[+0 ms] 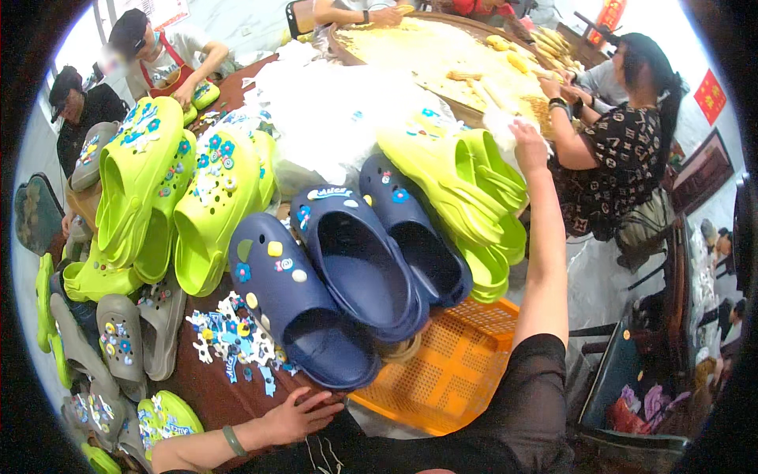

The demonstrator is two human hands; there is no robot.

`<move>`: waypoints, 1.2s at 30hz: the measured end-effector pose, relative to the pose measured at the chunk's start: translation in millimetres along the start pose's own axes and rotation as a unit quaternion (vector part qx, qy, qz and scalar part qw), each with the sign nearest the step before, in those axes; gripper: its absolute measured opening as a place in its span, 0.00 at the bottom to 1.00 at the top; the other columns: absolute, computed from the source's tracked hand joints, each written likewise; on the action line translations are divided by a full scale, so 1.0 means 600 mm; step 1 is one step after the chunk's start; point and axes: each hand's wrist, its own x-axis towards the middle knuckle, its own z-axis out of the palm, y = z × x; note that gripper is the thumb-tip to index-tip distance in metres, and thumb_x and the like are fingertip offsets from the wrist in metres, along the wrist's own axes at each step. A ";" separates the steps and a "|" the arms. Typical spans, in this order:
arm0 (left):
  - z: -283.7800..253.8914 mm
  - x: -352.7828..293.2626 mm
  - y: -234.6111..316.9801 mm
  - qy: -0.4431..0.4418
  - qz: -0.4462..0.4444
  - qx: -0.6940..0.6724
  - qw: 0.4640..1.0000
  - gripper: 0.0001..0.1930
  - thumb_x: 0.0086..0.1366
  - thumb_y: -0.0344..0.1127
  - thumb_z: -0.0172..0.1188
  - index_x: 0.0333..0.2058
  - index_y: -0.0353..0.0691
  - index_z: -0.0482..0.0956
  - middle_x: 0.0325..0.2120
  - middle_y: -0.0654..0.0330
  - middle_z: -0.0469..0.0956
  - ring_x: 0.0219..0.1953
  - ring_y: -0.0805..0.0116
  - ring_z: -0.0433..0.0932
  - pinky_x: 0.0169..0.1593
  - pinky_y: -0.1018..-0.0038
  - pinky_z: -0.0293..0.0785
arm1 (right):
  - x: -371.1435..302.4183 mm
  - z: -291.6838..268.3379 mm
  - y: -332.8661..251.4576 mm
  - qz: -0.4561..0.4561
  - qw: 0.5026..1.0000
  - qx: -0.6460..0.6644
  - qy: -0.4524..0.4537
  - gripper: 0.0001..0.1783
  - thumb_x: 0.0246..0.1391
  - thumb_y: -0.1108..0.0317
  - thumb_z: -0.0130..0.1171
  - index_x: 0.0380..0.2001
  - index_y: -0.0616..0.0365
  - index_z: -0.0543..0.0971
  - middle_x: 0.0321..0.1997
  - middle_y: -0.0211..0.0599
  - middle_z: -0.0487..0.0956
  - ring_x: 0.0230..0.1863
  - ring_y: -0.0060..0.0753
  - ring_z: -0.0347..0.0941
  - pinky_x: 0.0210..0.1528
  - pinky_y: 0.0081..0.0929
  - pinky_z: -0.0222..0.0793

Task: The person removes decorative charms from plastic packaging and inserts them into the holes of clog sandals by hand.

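My left hand (300,415) rests at the near edge of the brown tabletop, fingers apart and empty, beside the heel of a navy clog (272,276). That clog has a few charms on its toe. Two more navy clogs, a middle one (359,268) and a right one (407,229), stand alongside it. My right arm reaches far forward past stacked lime green clogs (454,178). At its end my right hand (529,146) is closed on the edge of a white plastic bag (502,126). A pile of small blue and white shoe charms (237,340) lies left of the navy clogs.
An orange plastic basket (450,363) sits below the table edge. More lime clogs (217,205) and grey clogs (118,340) crowd the left. White plastic bags (316,110) heap at the back. People work around a round tray of yellow corn kernels (426,59).
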 end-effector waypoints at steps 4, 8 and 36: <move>-0.006 0.011 -0.014 0.008 0.017 0.086 0.996 0.25 0.51 0.46 0.56 0.51 0.64 0.75 0.66 0.68 0.54 0.65 0.61 0.55 0.61 0.54 0.54 | -0.037 0.100 0.043 -0.104 0.975 0.171 -0.093 0.16 0.52 0.71 0.52 0.46 0.49 0.74 0.56 0.38 0.72 0.53 0.44 0.70 0.50 0.36 0.72; 0.056 0.006 -0.006 0.099 -0.027 0.073 0.992 0.27 0.52 0.46 0.55 0.54 0.64 0.73 0.67 0.71 0.52 0.64 0.63 0.56 0.60 0.56 0.56 | -0.037 0.122 0.027 -0.074 0.979 0.144 -0.120 0.16 0.52 0.71 0.52 0.46 0.49 0.73 0.56 0.39 0.72 0.53 0.46 0.70 0.50 0.37 0.71; 0.103 -0.005 0.009 0.070 -0.031 0.162 0.984 0.28 0.57 0.51 0.46 0.59 0.73 0.66 0.67 0.80 0.50 0.65 0.65 0.49 0.64 0.53 0.44 | -0.026 0.085 0.045 0.128 0.943 0.074 -0.300 0.21 0.55 0.69 0.53 0.53 0.46 0.75 0.50 0.49 0.76 0.53 0.46 0.72 0.55 0.37 0.66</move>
